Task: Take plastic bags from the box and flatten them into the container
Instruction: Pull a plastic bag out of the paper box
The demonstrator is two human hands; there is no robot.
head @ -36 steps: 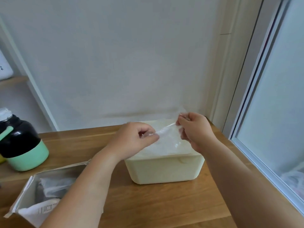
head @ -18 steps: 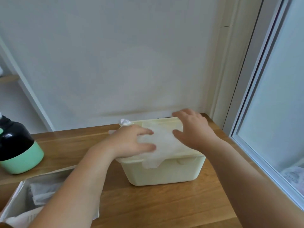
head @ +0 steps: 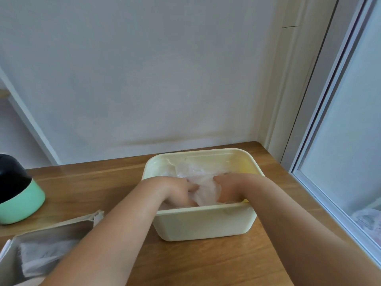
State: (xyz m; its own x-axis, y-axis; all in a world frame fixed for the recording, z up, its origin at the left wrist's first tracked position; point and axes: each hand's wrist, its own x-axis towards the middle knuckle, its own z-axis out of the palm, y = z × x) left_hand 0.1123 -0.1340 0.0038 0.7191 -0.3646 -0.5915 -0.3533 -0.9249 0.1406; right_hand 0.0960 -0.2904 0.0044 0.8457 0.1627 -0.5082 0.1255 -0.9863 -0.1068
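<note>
While the box at lower left stands open with crumpled bags lying inside it, the task reads as part-way through at most. More stock is waiting to be taken out.

Obs. 1, progress: one translucent plastic bag is inside the cream container, bunched in a ridge between the two hands and not yet flat. More film shows toward the far wall of the container; I cannot count the layers. Judgement: this bag is at the press-down step, and smoothing it out and fetching the next one remain.

Obs. 2, left hand: the forearm crosses over the box corner and the wrist dips over the near rim. The hand is knuckles up with fingers angled down onto the bag. The fingertips are sunk behind the rim and into the film, so I cannot tell whether they pinch the film or only press on it.

Obs. 3, right hand: a mirrored pose just beside the ridge, touching the bag. Its fingertips are hidden the same way, so the grasp is undetermined.

The container sits on the wooden table, near its back right corner.
</note>
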